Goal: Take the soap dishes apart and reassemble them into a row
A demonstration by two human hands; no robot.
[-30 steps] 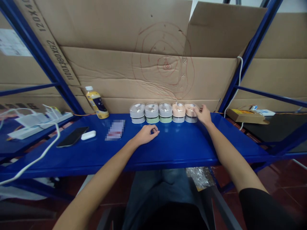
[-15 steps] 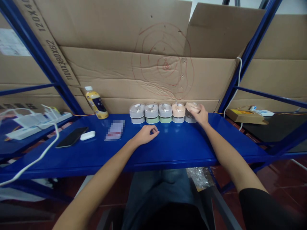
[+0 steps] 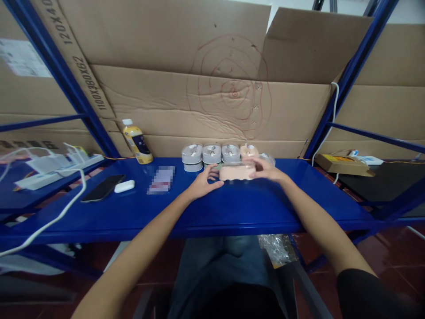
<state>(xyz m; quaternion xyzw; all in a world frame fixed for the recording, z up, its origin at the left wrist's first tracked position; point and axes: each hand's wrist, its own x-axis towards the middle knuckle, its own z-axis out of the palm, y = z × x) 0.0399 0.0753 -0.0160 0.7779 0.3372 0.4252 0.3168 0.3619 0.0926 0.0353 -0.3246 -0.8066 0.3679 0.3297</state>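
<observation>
A small peach-coloured box with a clear lid is in the air in front of a row of stacked boxes. My right hand grips its right end. At its left end is my left hand, fingers apart and curved; whether they touch the box I cannot tell. Behind stand stacks of similar boxes with clear lids: grey ones on the left and a peach one to the right. At the row's right end a lower grey box shows partly behind my right hand.
On the blue table are a yellow drink bottle, a blurred-out flat item, a white earphone case and a black phone. Cardboard rises behind. A white power strip with cables lies left, an open carton right.
The peach box has come off the rightmost stack and moved left and nearer in my right hand. My left hand has opened its fingers and risen slightly toward it.
</observation>
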